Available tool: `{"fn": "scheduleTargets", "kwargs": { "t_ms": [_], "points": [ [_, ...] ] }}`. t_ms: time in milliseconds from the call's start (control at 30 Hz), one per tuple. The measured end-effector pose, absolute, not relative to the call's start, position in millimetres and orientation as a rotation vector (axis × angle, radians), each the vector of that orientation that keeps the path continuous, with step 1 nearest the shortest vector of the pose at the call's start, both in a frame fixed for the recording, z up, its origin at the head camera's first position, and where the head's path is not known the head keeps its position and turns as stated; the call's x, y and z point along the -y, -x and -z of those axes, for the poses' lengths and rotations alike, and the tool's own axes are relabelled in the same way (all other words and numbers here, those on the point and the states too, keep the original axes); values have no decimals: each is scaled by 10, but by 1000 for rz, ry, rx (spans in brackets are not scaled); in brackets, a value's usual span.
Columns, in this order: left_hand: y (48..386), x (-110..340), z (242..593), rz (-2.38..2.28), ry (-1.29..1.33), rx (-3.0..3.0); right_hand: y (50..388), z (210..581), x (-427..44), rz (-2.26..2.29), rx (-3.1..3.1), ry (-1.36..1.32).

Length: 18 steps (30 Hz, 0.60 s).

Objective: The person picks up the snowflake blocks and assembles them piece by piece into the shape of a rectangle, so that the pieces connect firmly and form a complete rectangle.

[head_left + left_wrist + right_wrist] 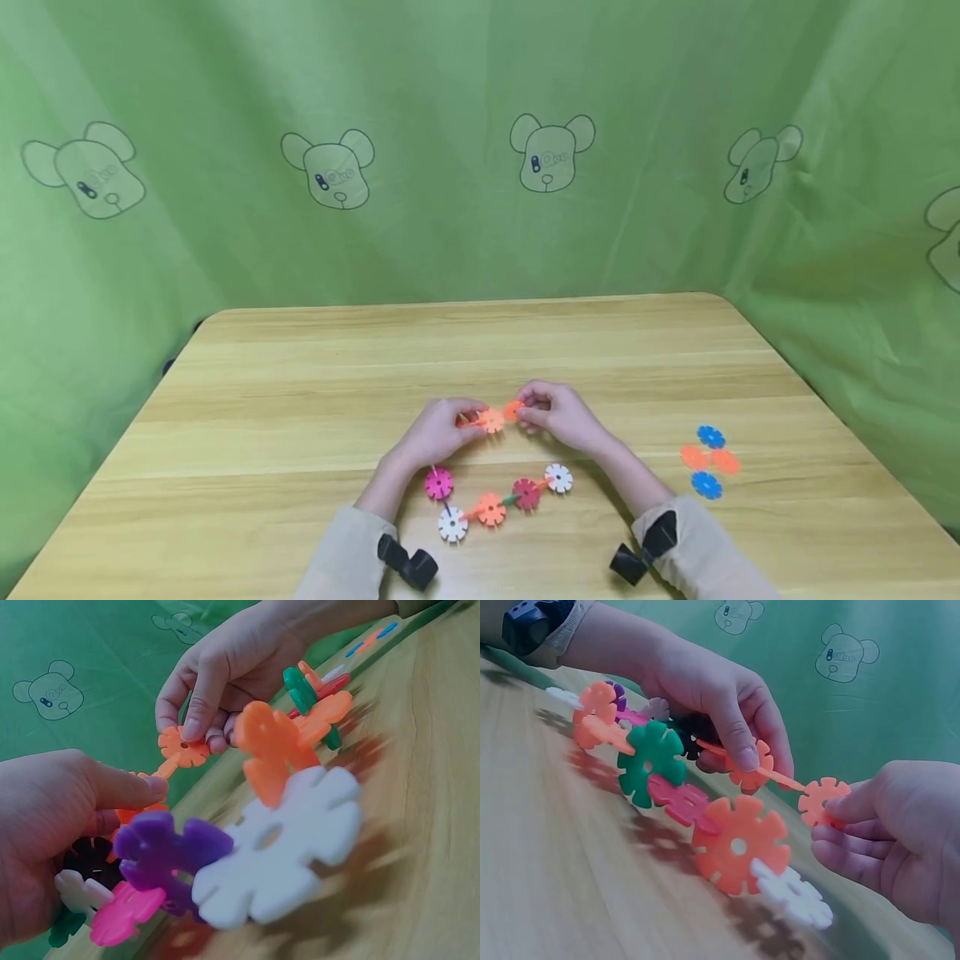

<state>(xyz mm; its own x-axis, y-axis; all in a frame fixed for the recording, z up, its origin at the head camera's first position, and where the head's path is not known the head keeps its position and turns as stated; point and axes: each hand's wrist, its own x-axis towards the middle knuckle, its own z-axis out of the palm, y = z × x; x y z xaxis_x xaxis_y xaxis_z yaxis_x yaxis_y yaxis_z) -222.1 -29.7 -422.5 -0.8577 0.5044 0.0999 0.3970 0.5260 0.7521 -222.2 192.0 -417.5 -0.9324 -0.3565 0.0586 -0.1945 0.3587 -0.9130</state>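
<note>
Nearest is the front run of the chain (491, 517), slotted plastic discs on the table (300, 375), white disc (560, 485) at its right end; it bends round on the left and runs up to the hands. I'd call it very light, discs stiff with slight spring, smooth faces that may slip, joints the weak spot, likely to twist or pop out if tugged. I'd take hold of a disc by its flat faces beside the joint, slots left clear. Off right, loose discs (725, 461), two blue, two orange. Farther in, the left hand (442, 429) has its thumb and fingers clamped on an orange disc (493, 427) near the chain's far end. Right hand (564, 414) pinches the end disc (816, 796), thumb on its face; an edge-on disc (778, 779) sits between, and I can't tell how deep its slots engage. Green curtain (450, 250) behind.
</note>
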Motion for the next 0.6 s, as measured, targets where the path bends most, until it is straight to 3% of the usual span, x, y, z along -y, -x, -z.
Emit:
{"fn": "scheduleTargets", "kwargs": {
  "t_ms": [600],
  "points": [
    [2203,282,4207,-1188,-878,-2678,2194,4221,-1853,1645,-2518,586]
  ]
}}
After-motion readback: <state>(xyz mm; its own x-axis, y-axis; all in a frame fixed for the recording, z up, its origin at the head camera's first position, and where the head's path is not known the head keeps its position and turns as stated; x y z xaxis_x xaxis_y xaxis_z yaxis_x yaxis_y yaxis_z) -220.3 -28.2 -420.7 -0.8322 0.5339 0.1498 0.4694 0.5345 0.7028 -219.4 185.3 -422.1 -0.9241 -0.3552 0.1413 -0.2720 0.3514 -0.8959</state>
